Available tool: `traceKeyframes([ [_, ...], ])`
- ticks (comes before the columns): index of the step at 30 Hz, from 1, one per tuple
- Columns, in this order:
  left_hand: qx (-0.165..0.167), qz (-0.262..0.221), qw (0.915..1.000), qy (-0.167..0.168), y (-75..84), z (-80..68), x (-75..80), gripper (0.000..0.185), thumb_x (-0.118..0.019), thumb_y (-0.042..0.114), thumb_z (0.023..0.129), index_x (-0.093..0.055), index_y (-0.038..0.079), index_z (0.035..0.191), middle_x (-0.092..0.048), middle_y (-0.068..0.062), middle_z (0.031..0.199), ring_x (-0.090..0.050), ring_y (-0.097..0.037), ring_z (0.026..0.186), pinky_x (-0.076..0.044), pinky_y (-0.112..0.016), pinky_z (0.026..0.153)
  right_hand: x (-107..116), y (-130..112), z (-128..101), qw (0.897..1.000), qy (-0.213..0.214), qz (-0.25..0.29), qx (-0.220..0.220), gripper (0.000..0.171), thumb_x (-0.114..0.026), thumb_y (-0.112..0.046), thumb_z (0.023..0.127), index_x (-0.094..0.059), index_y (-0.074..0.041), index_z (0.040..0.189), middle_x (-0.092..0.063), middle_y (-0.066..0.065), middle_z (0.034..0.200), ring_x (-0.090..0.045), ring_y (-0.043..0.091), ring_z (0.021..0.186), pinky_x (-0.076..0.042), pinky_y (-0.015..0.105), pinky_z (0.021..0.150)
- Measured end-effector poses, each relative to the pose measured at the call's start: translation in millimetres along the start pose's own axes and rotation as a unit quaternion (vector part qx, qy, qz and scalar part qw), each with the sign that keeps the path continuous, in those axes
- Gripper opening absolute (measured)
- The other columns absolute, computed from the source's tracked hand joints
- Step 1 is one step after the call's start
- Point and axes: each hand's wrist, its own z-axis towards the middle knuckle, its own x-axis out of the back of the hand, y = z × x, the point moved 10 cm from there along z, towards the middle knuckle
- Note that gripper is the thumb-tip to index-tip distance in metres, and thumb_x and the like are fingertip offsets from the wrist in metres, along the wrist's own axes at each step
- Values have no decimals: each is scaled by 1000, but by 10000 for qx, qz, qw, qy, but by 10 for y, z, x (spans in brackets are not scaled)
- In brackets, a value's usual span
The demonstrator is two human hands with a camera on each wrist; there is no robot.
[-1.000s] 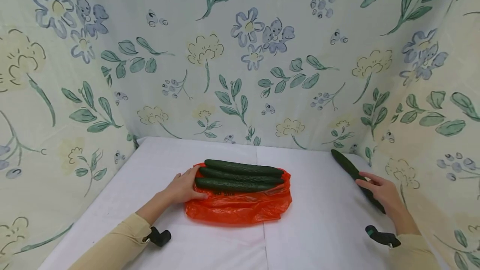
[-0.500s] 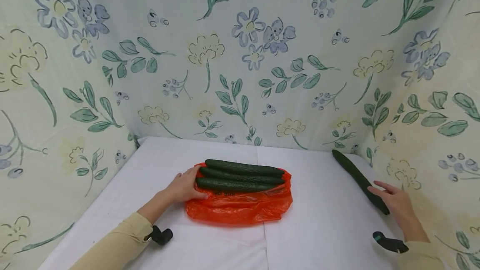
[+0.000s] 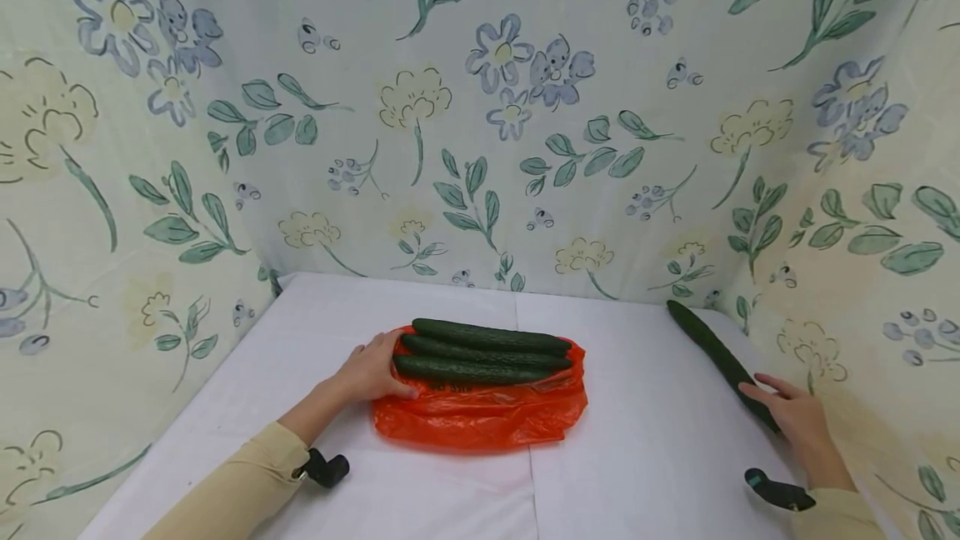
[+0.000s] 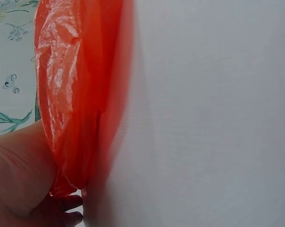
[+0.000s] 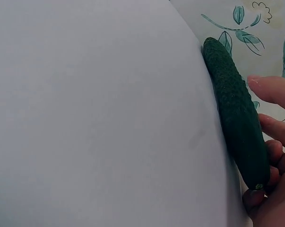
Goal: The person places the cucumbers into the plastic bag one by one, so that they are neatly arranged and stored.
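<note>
Three dark green cucumbers (image 3: 487,342) lie side by side, with a red plastic bag (image 3: 480,423) under and around them on the white-covered table. My left hand (image 3: 375,369) grips the left end of the bag, thumb in front; the left wrist view shows the red film (image 4: 71,94) against the thumb side. At the right, a single cucumber (image 3: 708,340) lies slantwise on the table. My right hand (image 3: 802,423) is at its near end, fingers loosely bent along it. In the right wrist view, fingertips (image 5: 267,124) touch the side of the lone cucumber (image 5: 237,113).
A white cloth (image 3: 630,407) covers the table, with a seam down its middle. Floral fabric walls (image 3: 495,190) rise behind and on both sides. The lone cucumber lies close to the right-hand wall. Black wrist cameras (image 3: 326,468) hang at both sleeves.
My right hand has slid along the lone cucumber toward its near end; half a second ago its fingers were spread wider. My left hand stays on the bag.
</note>
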Motion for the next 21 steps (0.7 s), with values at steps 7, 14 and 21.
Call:
traceKeyframes([
  [7, 17, -61, 10000, 19, -10, 5, 2, 113, -92, 51, 64, -32, 18, 155, -47, -9, 147, -43, -28, 133, -34, -62, 112, -36, 58, 23, 9999, 140, -62, -24, 88, -70, -55, 89, -40, -1, 151, -33, 31, 156, -31, 49, 142, -33, 60, 110],
  [14, -2, -75, 10000, 8, 2, 7, -1, 113, -91, 49, 66, -32, 17, 156, -46, -9, 150, -42, -29, 136, -29, -64, 115, -5, 47, 12, 9979, 201, -616, 77, 84, -69, -52, 90, -44, 6, 145, -27, 35, 156, -22, 55, 145, -24, 63, 116],
  [21, -78, 4, 10000, -8, 9, -21, 12, 113, -90, 50, 67, -31, 13, 156, -45, -12, 151, -40, -32, 139, -22, -66, 118, -40, 25, 26, 9940, 276, -1038, 221, 84, -70, -50, 89, -46, 11, 141, -32, 40, 150, -29, 57, 139, -29, 64, 112],
])
